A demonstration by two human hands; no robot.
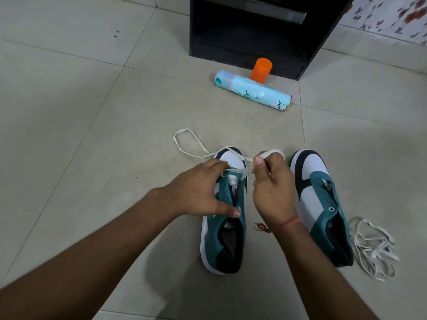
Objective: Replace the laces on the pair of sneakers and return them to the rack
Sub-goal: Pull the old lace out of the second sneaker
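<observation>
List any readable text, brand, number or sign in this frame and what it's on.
"Je": partial lettering on the light blue spray can lying on the floor; the rest is too blurred and turned away to read.
Orange-capped container behind it: no text visible.
Left sneaker and right sneaker: no readable brand or marking.
Nothing else in view carries text.

Open tiled floor (pixel 69 112) lies to my left, wide enough to reach across. Ahead, a teal spray can (pixel 253 90) lying flat and an orange bottle (pixel 261 70) block the front of the black rack (pixel 254 31). To my right, a loose heap of laces (pixel 374 248) crowds the right sneaker (pixel 321 204).
</observation>
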